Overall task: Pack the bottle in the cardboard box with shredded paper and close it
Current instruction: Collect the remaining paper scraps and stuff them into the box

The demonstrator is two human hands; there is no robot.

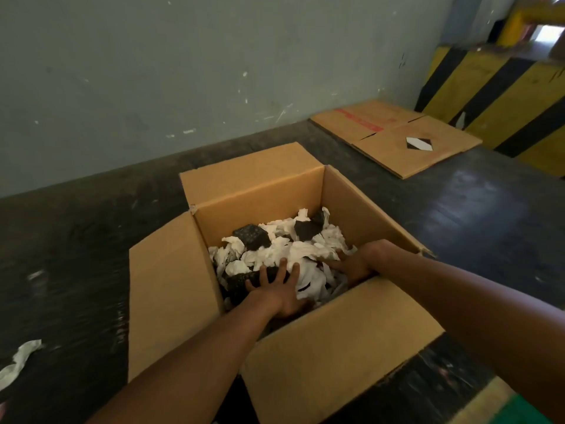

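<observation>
The box [305, 191] is plain brown cardboard, standing open on the dark floor [76, 240] close to the pale wall [183, 71]. All four flaps are folded outward: one toward the wall, one to the left, one toward the person, and a narrow edge of one on the right. Its inside is unmarked and clean, with a small tear at the far left corner.

Shredded paper [305, 249] fills the lower part of the box, a loose heap of crumpled white strips mixed with dark speckled pieces. The bottle cannot be made out among it.

The left hand [281, 286] lies spread on the paper near the box's near wall, fingers straight and splayed, pressing on a dark piece and white strips. The right hand [354, 264] reaches in over the right wall, fingers extended into the paper; their tips are buried, so its grip cannot be told.

A white paper strip [18, 359] lies on the floor at the left edge. Flattened cardboard [397, 139] lies by the wall's far right, beside a yellow-and-black striped barrier [495, 96].
</observation>
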